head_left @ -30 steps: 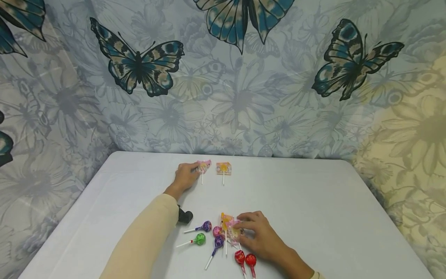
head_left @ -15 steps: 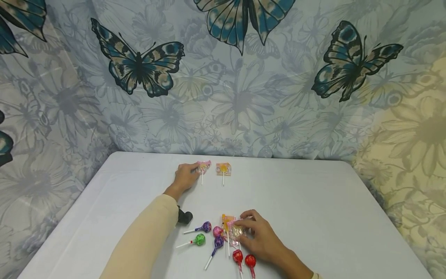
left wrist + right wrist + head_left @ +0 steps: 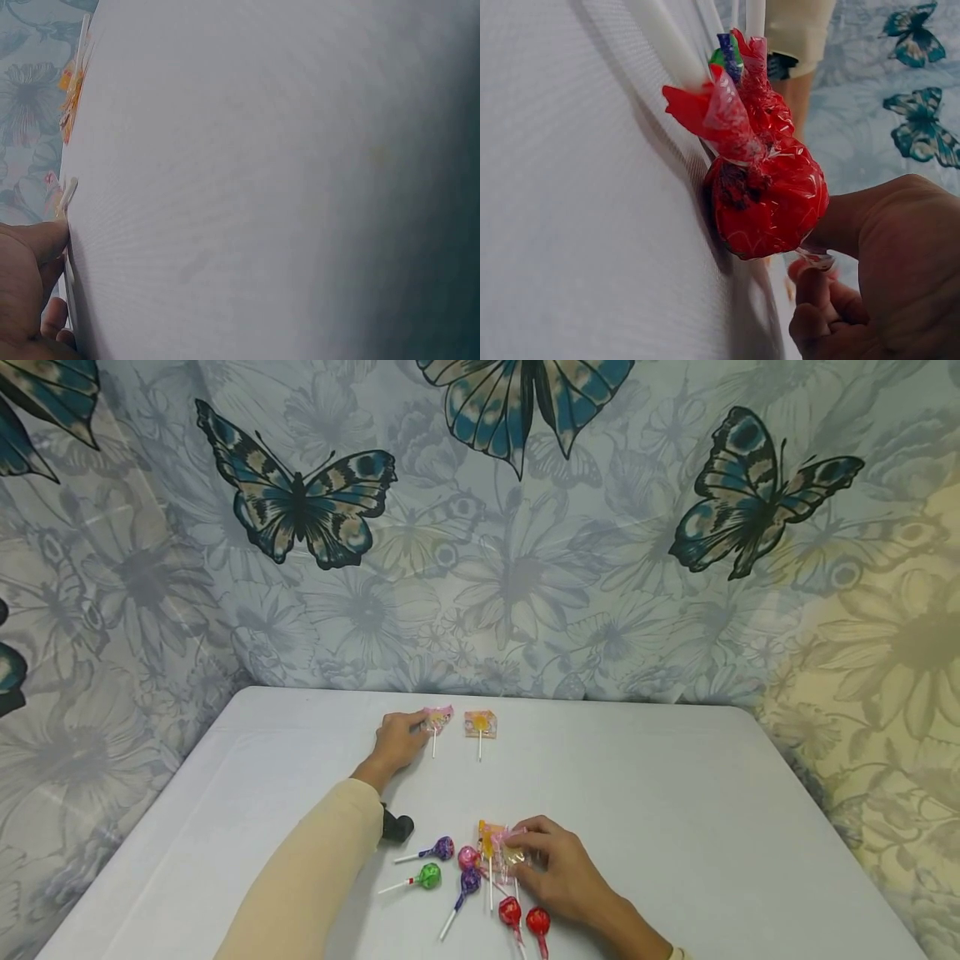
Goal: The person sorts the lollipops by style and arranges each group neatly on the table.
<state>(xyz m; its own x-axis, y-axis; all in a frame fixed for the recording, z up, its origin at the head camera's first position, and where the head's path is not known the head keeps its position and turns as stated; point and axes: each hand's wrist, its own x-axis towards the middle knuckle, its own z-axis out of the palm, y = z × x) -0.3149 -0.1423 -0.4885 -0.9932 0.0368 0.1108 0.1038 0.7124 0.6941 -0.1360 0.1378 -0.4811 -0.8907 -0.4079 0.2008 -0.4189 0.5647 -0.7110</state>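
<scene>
At the table's far side my left hand point(image 3: 400, 739) pinches the wrapper edge of a pink-wrapped lollipop point(image 3: 438, 718), whose white stick points toward me. An orange-wrapped lollipop point(image 3: 480, 723) lies just right of it. Nearer me, my right hand point(image 3: 561, 867) pinches a lollipop in clear pink wrapping point(image 3: 513, 857) between thumb and fingers. That one overlaps another orange-wrapped lollipop point(image 3: 491, 835) at its left. Close below the hand are two red lollipops point(image 3: 510, 910); in the right wrist view a red lollipop point(image 3: 769, 206) partly hides the fingertips.
Left of the right hand lie two purple lollipops point(image 3: 470, 881), a green lollipop point(image 3: 430, 876) and a pink round lollipop point(image 3: 468, 857). A black object point(image 3: 397, 827) shows beside the left sleeve point(image 3: 315, 868). Butterfly-patterned cloth point(image 3: 525, 568) stands behind the white table point(image 3: 675, 793).
My right hand has shifted slightly at the pink-wrapped lollipop. The red lollipops have slid a little left, and the nearer orange-wrapped one's stick has moved slightly right. My left hand stays put.
</scene>
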